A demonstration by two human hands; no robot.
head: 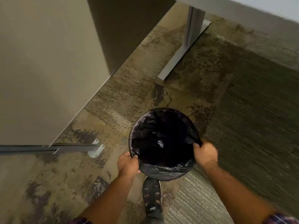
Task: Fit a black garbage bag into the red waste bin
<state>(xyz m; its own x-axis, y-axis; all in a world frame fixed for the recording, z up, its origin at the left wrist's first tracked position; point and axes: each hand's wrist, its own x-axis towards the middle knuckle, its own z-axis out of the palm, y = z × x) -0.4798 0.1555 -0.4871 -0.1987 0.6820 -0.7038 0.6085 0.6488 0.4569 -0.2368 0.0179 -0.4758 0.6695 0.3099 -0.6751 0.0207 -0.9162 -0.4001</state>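
Observation:
A round waste bin stands on the carpet in front of me, lined with a black garbage bag (163, 143) that is folded over its whole rim, so the red of the bin is hidden. My left hand (127, 162) pinches the bag's edge at the near left of the rim. My right hand (205, 153) grips the bag's edge at the near right of the rim. The bag's inside looks dark and crumpled.
Mottled brown carpet covers the floor. A beige partition panel (48, 70) with a metal foot (96, 150) stands at the left. A desk leg with a flat base (182, 52) is ahead. My dark shoe (152, 198) is just behind the bin.

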